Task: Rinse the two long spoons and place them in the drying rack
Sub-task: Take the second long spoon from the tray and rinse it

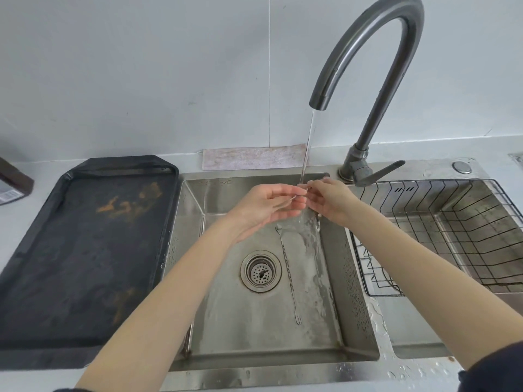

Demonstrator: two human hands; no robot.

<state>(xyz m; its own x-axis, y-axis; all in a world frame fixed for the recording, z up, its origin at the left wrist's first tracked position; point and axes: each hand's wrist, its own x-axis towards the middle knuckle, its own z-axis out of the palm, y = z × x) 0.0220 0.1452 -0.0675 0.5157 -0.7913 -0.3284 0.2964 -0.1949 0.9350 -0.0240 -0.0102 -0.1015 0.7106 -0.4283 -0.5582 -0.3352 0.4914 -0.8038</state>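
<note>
Both hands meet under the running water from the grey faucet (368, 66). My left hand (266, 207) and my right hand (329, 200) together hold a thin metal spoon (290, 198); only a short piece of its handle shows between the fingers. A second long twisted-handle spoon (288, 273) lies flat on the floor of the steel sink (220, 321), bowl end towards the back and right of the drain (261, 271). The wire drying rack (452, 236) sits in the right basin and holds nothing that I can see.
A black tray (85, 250) with brown stains lies on the counter left of the sink. A folded cloth (252, 158) lies against the wall behind the sink. A brown box (11, 182) stands at the far left. Water drops cover the sink's front rim.
</note>
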